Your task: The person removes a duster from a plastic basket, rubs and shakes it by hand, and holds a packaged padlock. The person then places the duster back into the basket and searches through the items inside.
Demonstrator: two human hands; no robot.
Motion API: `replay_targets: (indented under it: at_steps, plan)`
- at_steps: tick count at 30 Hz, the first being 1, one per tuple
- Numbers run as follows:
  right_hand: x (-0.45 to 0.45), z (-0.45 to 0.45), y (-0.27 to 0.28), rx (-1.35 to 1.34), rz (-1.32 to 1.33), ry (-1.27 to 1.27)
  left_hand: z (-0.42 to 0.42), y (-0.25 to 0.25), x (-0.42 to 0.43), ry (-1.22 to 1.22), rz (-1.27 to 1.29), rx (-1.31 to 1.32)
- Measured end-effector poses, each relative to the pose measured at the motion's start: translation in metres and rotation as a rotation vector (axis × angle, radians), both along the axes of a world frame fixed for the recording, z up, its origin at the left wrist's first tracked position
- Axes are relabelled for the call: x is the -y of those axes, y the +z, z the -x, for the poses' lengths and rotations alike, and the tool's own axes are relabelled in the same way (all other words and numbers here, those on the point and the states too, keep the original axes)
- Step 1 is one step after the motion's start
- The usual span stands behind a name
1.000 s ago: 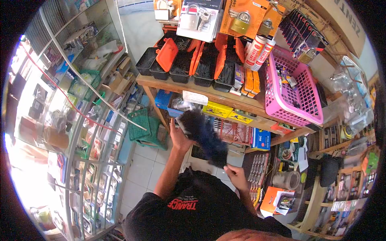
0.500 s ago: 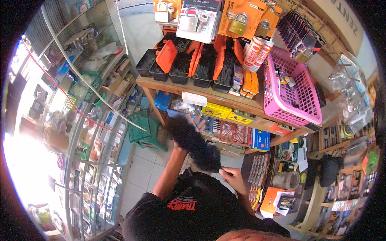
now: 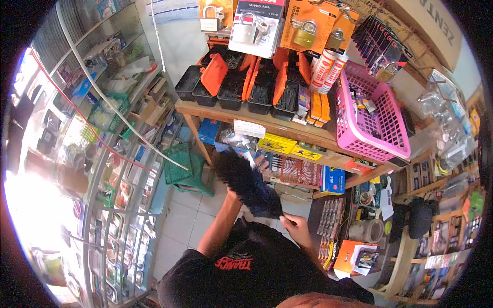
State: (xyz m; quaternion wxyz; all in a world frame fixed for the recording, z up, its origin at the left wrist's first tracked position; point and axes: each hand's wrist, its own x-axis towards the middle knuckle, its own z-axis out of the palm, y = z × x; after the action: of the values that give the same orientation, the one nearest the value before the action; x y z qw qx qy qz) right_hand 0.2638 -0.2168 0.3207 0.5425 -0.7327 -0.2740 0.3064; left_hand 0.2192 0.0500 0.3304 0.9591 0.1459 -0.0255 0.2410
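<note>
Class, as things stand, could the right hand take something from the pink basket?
Probably not: the right hand grips the black duster, so it would likely need freeing first, though the pink basket is open on top.

- On the worktop (image 3: 205, 110): bins (image 3: 231, 97) at left, sealant tubes (image 3: 328, 72) to their right, basket (image 3: 372, 142) at the right end.
- Above the bins: packaged padlocks (image 3: 257, 31).
- Left of the worktop: stool (image 3: 192, 185), then glass display case (image 3: 128, 208).
- Before the worktop: duster (image 3: 249, 185), its handle in the right grip (image 3: 297, 227), the left grip (image 3: 262, 164) behind it.
</note>
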Motion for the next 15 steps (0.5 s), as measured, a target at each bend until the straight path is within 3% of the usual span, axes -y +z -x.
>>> replay_targets:
  at_steps: [2,4,7,10,11,14,15]
  plan:
    - [-0.002,0.002,0.006,-0.103,0.04,-0.108,0.002,0.006,-0.002,0.09,0.298,-0.056]
    - [0.0,0.004,-0.001,-0.064,0.056,-0.037,0.01,0.018,0.003,0.016,0.302,-0.079]
    - [-0.001,0.008,0.004,-0.071,0.056,-0.056,0.01,-0.011,-0.002,-0.042,0.043,0.034]
    - [-0.002,0.01,-0.003,-0.034,0.05,-0.01,0.013,0.012,0.001,-0.01,0.253,-0.141]
    - [-0.004,0.011,-0.002,-0.009,0.049,0.028,0.012,0.02,0.003,0.031,0.168,-0.18]
    - [-0.014,0.018,0.009,-0.003,0.009,-0.038,0.013,0.014,0.006,-0.128,0.01,0.086]
    - [-0.017,0.02,0.006,-0.007,-0.022,-0.077,0.015,0.021,0.008,-0.068,0.072,0.069]
